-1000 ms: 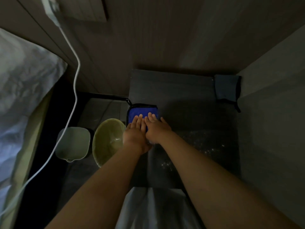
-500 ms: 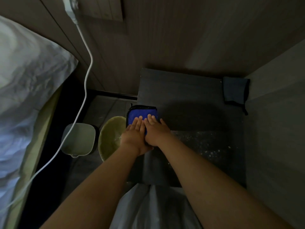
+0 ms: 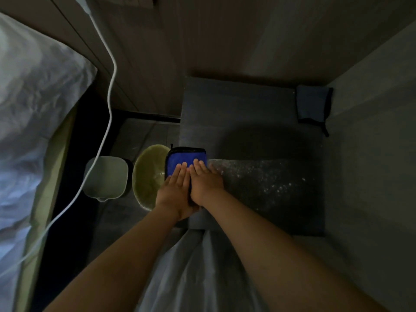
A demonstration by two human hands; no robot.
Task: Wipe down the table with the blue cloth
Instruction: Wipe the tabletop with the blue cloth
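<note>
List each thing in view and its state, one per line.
blue cloth, folded, flat at the table's left edge under both hands.
left hand, fingers straight, pressing the blue cloth.
right hand, fingers straight, pressing it too.
table, white specks scattered over its near right part.
dark cloth, folded, untouched in the far right corner.
green basin, on the floor, open-topped.
white cable, hanging slack.

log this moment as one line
left hand: flat on blue cloth | right hand: same | cloth: at table left edge | white specks: right of hands
</note>
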